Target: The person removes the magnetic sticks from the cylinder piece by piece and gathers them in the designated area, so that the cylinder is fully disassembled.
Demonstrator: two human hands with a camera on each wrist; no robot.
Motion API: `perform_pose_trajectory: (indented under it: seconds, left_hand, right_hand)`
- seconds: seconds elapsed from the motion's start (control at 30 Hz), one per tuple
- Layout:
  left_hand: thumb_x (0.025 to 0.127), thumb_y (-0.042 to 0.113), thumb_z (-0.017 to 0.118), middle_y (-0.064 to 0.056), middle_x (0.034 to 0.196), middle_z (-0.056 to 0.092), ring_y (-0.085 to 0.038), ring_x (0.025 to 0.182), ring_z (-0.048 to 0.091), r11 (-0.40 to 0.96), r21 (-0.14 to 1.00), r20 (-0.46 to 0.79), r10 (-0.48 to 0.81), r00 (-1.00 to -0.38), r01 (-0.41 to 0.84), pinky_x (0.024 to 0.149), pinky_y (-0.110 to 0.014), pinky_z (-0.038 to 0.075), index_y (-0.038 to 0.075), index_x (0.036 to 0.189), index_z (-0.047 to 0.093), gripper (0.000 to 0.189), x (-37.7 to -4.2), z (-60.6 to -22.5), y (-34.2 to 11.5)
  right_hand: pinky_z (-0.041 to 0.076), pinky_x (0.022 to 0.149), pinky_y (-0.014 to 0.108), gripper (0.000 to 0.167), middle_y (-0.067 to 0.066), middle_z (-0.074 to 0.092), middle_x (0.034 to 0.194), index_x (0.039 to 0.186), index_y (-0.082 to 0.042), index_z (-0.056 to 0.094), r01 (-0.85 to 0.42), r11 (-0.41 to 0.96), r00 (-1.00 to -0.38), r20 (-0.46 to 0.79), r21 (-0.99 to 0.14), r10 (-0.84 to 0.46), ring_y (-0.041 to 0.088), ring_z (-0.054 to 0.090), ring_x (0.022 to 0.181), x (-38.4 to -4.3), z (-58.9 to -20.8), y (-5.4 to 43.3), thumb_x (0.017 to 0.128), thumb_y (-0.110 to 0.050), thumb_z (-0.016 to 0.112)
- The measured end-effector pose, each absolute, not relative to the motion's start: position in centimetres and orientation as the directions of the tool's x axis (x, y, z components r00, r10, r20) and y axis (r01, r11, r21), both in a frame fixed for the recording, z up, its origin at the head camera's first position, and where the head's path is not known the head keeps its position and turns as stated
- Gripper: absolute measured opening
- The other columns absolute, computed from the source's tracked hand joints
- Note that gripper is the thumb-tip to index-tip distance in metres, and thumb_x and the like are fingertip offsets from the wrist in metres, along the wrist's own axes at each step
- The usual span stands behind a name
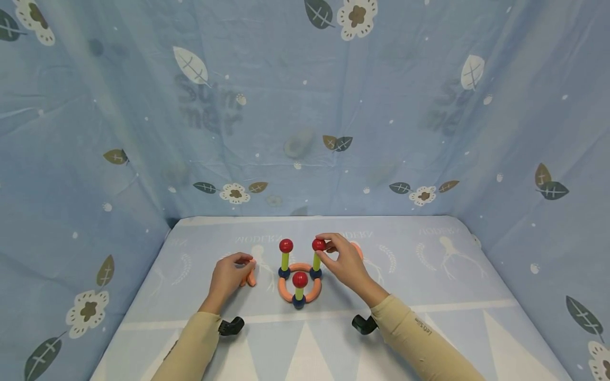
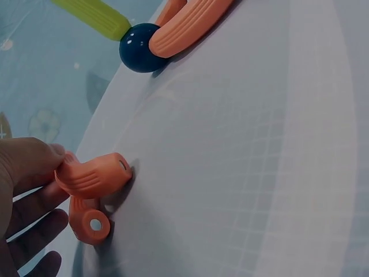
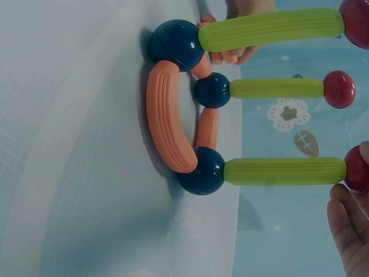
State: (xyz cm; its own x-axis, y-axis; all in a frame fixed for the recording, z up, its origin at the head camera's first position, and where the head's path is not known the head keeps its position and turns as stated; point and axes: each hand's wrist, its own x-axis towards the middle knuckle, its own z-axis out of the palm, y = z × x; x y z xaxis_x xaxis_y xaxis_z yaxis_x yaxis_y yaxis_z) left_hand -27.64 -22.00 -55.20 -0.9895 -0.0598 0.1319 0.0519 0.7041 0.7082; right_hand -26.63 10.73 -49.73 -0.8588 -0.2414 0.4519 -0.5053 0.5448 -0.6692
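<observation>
Where the orange ring (image 1: 313, 292) stands: on the table (image 1: 410, 288), between the left hand (image 1: 227, 275) and the right hand (image 1: 348, 264); its curved segments are joined by three blue balls (image 1: 298, 301), one near and two far.
Uprights: a green rod (image 1: 284, 261) is borne by each blue ball, and each rod is topped in red.
Far-right red ball (image 1: 318, 244): pinched by the right thumb and fingers, at the top of its rod.
Handling: pressure is best kept along the rod's line; if the ball were pulled sideways, the ring might be dragged or a joint loosened, as its base is steadied by neither hand.
Held curved piece (image 2: 95, 176): pinched by the left thumb and fingers; whether the table is touched by it cannot be told.
Second curved piece (image 2: 89, 225): lies just beside the held one, best left unknocked.
Other orange piece (image 1: 358, 251): partly hidden behind the right hand.
Backdrop: a patterned curtain (image 1: 286, 79) is hung beyond the table.
</observation>
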Motion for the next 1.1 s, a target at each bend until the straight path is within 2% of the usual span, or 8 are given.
perform_pose_trajectory:
  seconds: [0.17, 0.6, 1.1]
  left_hand:
    - [0.092, 0.033, 0.076, -0.004, 0.102, 0.073, -0.025, 0.095, 0.065, 0.707, 0.706, 0.126, -0.068, -0.99, 0.041, 0.087, -0.047, 0.05, 0.013, 0.113, 0.075, 0.029, -27.5, -55.2, -21.9]
    - [0.094, 0.029, 0.075, -0.008, 0.111, 0.071, -0.028, 0.101, 0.064, 0.703, 0.711, 0.096, -0.099, -0.99, -0.001, 0.085, -0.048, 0.052, 0.011, 0.119, 0.074, 0.031, -27.1, -55.4, -21.5]
    - [0.095, 0.028, 0.073, -0.009, 0.113, 0.071, -0.03, 0.107, 0.064, 0.668, 0.743, 0.127, -0.104, -0.986, 0.026, 0.088, -0.05, 0.053, 0.012, 0.122, 0.073, 0.031, -26.4, -55.3, -21.5]
  right_hand:
    - [0.058, 0.085, 0.034, 0.038, -0.001, 0.067, 0.116, 0.129, -0.015, 0.064, -0.517, 0.549, -0.85, 0.466, -0.656, -0.245, 0.01, 0.066, 0.096, -26.6, -49.7, 10.7, 0.093, -0.018, 0.076]
    - [0.057, 0.086, 0.035, 0.04, 0.001, 0.066, 0.118, 0.131, -0.013, 0.063, -0.541, 0.526, -0.837, 0.481, -0.656, -0.261, 0.012, 0.068, 0.098, -26.6, -49.7, 10.8, 0.094, -0.015, 0.076]
    - [0.058, 0.086, 0.035, 0.047, 0.002, 0.064, 0.123, 0.135, -0.014, 0.06, -0.493, 0.546, -0.866, 0.443, -0.677, -0.231, 0.013, 0.067, 0.097, -26.3, -49.8, 11.0, 0.092, -0.015, 0.077]
